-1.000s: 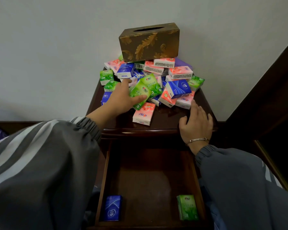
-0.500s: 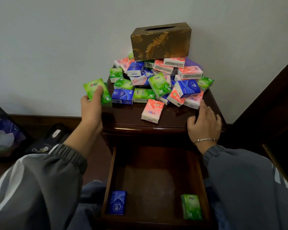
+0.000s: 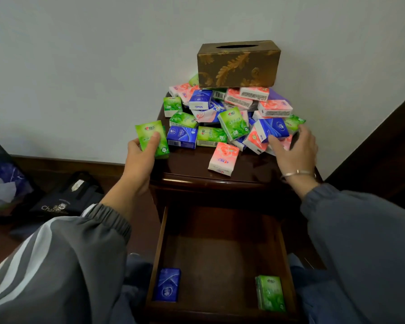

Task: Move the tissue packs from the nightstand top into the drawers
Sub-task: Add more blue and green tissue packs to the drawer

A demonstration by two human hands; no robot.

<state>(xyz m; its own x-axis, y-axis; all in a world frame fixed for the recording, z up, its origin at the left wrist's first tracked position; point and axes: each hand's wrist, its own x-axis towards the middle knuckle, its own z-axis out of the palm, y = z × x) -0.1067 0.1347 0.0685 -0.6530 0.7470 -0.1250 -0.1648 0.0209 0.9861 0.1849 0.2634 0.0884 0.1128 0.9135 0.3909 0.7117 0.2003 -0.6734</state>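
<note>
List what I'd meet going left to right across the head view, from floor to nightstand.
A dark waste bin, black fabric bag, green tissue pack gripped by the left hand, lone pink tissue pack on the dark wooden nightstand, open right hand.

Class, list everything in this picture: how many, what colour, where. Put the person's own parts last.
Nightstand: one, dark wood, by wall.
Tissue box: one, gold-brown, back of nightstand top.
Piled packs: many, uncountable; green, blue, pink; before the box.
Pink pack: one, apart at the pile's near side.
Drawer: one, dark wood, pulled open.
Blue pack: one, drawer's near left corner.
Green pack: one, drawer's near right corner.
Held pack: one, green, nightstand's left edge.
Bag: one, black, floor at left.
Bin: one, dark, far left.
Left hand: grips the held pack.
Right hand: open, at the pile's right.
</note>
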